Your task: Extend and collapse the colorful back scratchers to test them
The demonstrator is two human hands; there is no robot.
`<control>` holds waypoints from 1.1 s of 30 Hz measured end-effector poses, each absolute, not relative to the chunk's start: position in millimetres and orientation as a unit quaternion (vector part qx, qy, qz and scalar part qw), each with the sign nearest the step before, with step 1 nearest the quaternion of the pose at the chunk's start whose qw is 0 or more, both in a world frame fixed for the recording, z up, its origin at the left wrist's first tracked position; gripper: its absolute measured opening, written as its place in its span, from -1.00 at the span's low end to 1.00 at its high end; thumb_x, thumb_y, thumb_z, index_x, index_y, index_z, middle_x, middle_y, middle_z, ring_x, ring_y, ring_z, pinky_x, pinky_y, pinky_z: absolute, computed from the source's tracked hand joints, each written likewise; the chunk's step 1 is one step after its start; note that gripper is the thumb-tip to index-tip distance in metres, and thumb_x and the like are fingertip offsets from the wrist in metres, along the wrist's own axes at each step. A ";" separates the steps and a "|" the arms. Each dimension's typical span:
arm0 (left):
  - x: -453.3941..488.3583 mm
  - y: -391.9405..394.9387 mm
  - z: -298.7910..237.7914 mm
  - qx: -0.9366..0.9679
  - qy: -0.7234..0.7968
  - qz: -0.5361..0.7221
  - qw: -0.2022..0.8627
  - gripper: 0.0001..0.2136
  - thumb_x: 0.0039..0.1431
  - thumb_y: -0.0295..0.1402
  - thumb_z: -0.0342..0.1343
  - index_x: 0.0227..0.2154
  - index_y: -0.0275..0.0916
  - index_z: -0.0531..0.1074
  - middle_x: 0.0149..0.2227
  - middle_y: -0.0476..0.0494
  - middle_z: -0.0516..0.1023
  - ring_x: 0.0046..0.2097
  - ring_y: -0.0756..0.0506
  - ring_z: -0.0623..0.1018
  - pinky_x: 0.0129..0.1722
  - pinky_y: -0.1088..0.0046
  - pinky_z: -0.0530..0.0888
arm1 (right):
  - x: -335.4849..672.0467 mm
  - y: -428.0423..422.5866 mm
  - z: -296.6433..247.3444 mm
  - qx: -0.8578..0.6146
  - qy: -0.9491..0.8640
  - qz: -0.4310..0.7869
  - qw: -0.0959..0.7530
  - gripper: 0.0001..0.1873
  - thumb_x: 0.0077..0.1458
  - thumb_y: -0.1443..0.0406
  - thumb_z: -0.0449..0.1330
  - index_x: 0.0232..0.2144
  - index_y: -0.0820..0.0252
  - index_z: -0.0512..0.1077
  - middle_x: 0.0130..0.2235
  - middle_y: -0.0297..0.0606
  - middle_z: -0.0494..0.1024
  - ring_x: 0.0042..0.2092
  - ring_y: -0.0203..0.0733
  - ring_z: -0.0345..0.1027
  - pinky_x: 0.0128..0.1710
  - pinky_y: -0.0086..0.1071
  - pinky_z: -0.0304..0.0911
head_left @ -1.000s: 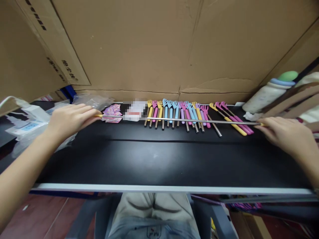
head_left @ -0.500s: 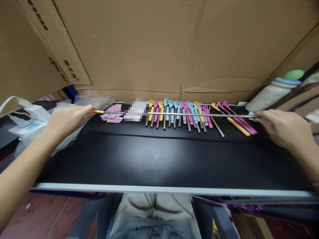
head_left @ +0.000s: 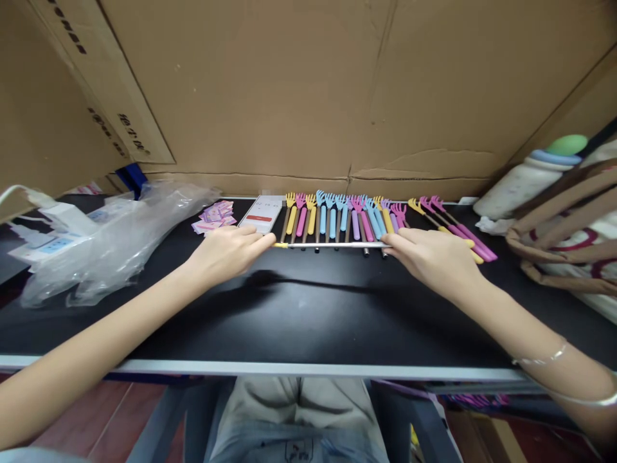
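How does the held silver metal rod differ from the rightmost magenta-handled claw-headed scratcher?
The silver metal rod is held crosswise by left hand and right hand; the magenta-handled scratcher lies slanted on the black table. The rod shows yellow at left; the scratcher, magenta. Both have metal shafts.

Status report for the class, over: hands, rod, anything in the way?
Left hand, right hand: both gripping rod. Rod held above black tabletop. Scratchers lie on it; nothing visibly blocking.

so the phone (head_left: pixel 261 214) screen has digits starting 02, rest too blurry for me, and the pale strip (head_left: pixel 103 83) up left of the phone carries black Chinese characters I can't make out
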State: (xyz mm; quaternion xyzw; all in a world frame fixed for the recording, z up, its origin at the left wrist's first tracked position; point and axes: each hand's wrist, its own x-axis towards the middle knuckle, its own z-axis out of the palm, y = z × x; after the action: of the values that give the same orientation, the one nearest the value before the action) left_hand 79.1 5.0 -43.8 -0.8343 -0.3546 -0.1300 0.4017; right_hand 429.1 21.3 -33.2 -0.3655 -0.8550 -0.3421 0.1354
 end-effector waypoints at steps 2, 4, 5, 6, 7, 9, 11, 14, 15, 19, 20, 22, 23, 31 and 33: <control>86.4 0.7 -43.8 -0.838 -0.353 -0.141 0.392 -0.79 0.24 -0.46 -0.08 -0.44 -0.20 0.41 -0.59 -0.03 0.37 -0.52 -0.03 0.39 -0.60 0.45 0.07 | 420.0 16.9 -33.5 -0.362 -0.859 -0.334 0.142 -0.62 0.30 0.20 -0.11 -0.38 0.17 0.44 -0.50 -0.31 0.45 -0.50 -0.34 0.23 -0.52 -0.40 -0.18; 95.0 -3.9 -42.1 -0.845 -0.337 -0.155 0.385 -0.78 0.24 -0.47 -0.09 -0.45 -0.20 0.41 -0.60 -0.03 0.35 -0.54 -0.02 0.37 -0.60 0.44 0.06 | 410.4 12.8 -34.8 -0.353 -0.867 -0.321 0.143 -0.65 0.30 0.22 -0.09 -0.37 0.17 0.44 -0.50 -0.33 0.46 -0.50 -0.36 0.23 -0.53 -0.41 -0.18; 99.8 -6.0 -40.9 -0.849 -0.327 -0.165 0.382 -0.77 0.24 -0.48 -0.10 -0.46 -0.20 0.40 -0.61 -0.02 0.34 -0.55 -0.02 0.36 -0.61 0.44 0.06 | 405.5 10.9 -35.7 -0.349 -0.872 -0.313 0.142 -0.66 0.30 0.23 -0.09 -0.37 0.17 0.44 -0.51 -0.33 0.45 -0.51 -0.36 0.24 -0.53 -0.41 -0.17; 104.5 -7.7 -39.4 -0.851 -0.319 -0.175 0.378 -0.76 0.25 -0.49 -0.11 -0.47 -0.20 0.39 -0.61 -0.02 0.33 -0.56 -0.01 0.34 -0.61 0.44 0.06 | 400.8 9.2 -36.5 -0.346 -0.876 -0.304 0.141 -0.66 0.30 0.24 -0.09 -0.37 0.17 0.44 -0.51 -0.33 0.45 -0.51 -0.37 0.24 -0.53 -0.41 -0.17; 108.6 -9.0 -37.9 -0.853 -0.316 -0.184 0.374 -0.75 0.25 -0.50 -0.11 -0.48 -0.20 0.39 -0.62 -0.02 0.32 -0.56 -0.01 0.34 -0.61 0.43 0.06 | 396.9 7.7 -37.1 -0.345 -0.879 -0.296 0.143 -0.65 0.30 0.25 -0.10 -0.37 0.17 0.43 -0.51 -0.33 0.45 -0.51 -0.37 0.24 -0.53 -0.41 -0.16; 114.0 -10.3 -34.7 -0.852 -0.316 -0.196 0.367 -0.75 0.25 -0.50 -0.12 -0.48 -0.20 0.39 -0.61 -0.01 0.32 -0.56 -0.01 0.33 -0.61 0.43 0.05 | 392.0 5.5 -37.4 -0.346 -0.881 -0.286 0.149 -0.65 0.31 0.26 -0.11 -0.36 0.18 0.43 -0.50 -0.32 0.46 -0.51 -0.37 0.25 -0.54 -0.42 -0.16; 116.5 -10.3 -31.8 -0.850 -0.321 -0.199 0.366 -0.76 0.26 -0.49 -0.10 -0.47 -0.20 0.39 -0.61 -0.02 0.33 -0.54 -0.01 0.35 -0.60 0.44 0.07 | 390.6 4.2 -37.0 -0.351 -0.878 -0.287 0.153 -0.66 0.31 0.25 -0.10 -0.35 0.18 0.43 -0.49 -0.31 0.48 -0.51 -0.37 0.25 -0.54 -0.41 -0.18; 121.2 -9.5 -29.6 -0.844 -0.331 -0.184 0.379 -0.80 0.26 -0.45 -0.06 -0.45 -0.21 0.40 -0.58 -0.04 0.39 -0.45 -0.05 0.42 -0.55 0.43 0.16 | 389.3 3.7 -37.2 -0.366 -0.866 -0.305 0.153 -0.68 0.30 0.23 -0.08 -0.37 0.18 0.41 -0.49 -0.32 0.49 -0.52 -0.36 0.26 -0.55 -0.41 -0.21; 124.1 -9.4 -29.7 -0.843 -0.334 -0.178 0.382 -0.83 0.26 -0.42 -0.04 -0.43 -0.21 0.40 -0.55 -0.05 0.42 -0.41 -0.07 0.44 -0.52 0.42 0.20 | 387.8 3.6 -37.7 -0.368 -0.863 -0.311 0.154 -0.68 0.30 0.22 -0.07 -0.38 0.19 0.41 -0.50 -0.32 0.49 -0.53 -0.36 0.26 -0.55 -0.42 -0.22; 136.9 -10.3 -33.3 -0.842 -0.325 -0.179 0.392 -0.85 0.25 -0.41 0.01 -0.43 -0.22 0.41 -0.50 -0.04 0.48 -0.38 -0.07 0.47 -0.47 0.40 0.26 | 377.6 1.6 -39.3 -0.364 -0.864 -0.314 0.147 -0.68 0.30 0.20 -0.06 -0.36 0.18 0.41 -0.49 -0.33 0.50 -0.54 -0.36 0.27 -0.56 -0.41 -0.24; 138.1 -10.6 -33.8 -0.841 -0.321 -0.185 0.396 -0.83 0.26 -0.41 0.01 -0.45 -0.22 0.40 -0.53 -0.04 0.46 -0.40 -0.05 0.46 -0.49 0.41 0.24 | 375.3 0.7 -38.6 -0.362 -0.867 -0.313 0.141 -0.67 0.30 0.19 -0.07 -0.36 0.18 0.42 -0.50 -0.33 0.49 -0.54 -0.36 0.26 -0.56 -0.40 -0.25; 136.0 -10.8 -33.0 -0.839 -0.314 -0.189 0.401 -0.77 0.29 -0.39 -0.02 -0.49 -0.21 0.39 -0.58 -0.02 0.42 -0.45 -0.03 0.44 -0.52 0.43 0.20 | 373.0 -0.6 -36.0 -0.356 -0.870 -0.314 0.132 -0.63 0.31 0.17 -0.10 -0.36 0.18 0.42 -0.53 -0.33 0.48 -0.56 -0.35 0.24 -0.57 -0.40 -0.26; 132.9 -10.7 -31.6 -0.841 -0.311 -0.188 0.402 -0.74 0.31 -0.36 -0.04 -0.50 -0.21 0.39 -0.60 -0.02 0.41 -0.46 -0.03 0.44 -0.54 0.43 0.19 | 373.1 -0.7 -34.2 -0.349 -0.872 -0.316 0.133 -0.61 0.32 0.16 -0.11 -0.37 0.18 0.42 -0.54 -0.33 0.47 -0.56 -0.35 0.24 -0.57 -0.39 -0.26; 75.0 2.6 -15.9 -0.848 -0.352 -0.123 0.376 -0.64 0.35 -0.18 -0.15 -0.45 -0.13 0.47 -0.56 -0.02 0.49 -0.44 -0.02 0.46 -0.51 0.46 0.20 | 423.2 21.5 -27.3 -0.322 -0.861 -0.366 0.143 -0.59 0.30 0.11 -0.08 -0.36 0.17 0.46 -0.46 -0.31 0.53 -0.46 -0.34 0.29 -0.48 -0.43 -0.08; 47.6 6.7 -14.5 -0.835 -0.367 -0.110 0.395 -0.65 0.35 -0.16 -0.15 -0.42 -0.11 0.49 -0.53 -0.01 0.52 -0.43 -0.01 0.46 -0.51 0.47 0.20 | 455.0 30.6 -26.3 -0.336 -0.851 -0.384 0.127 -0.62 0.29 0.11 -0.05 -0.32 0.17 0.48 -0.42 -0.29 0.56 -0.41 -0.33 0.31 -0.45 -0.44 -0.05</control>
State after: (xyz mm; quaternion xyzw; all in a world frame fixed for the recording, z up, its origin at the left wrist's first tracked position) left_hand 47.6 6.7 -14.5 -0.8347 -0.3674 -0.1103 0.3952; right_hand 455.0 30.6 -26.3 -0.3357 -0.8507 -0.3841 0.1271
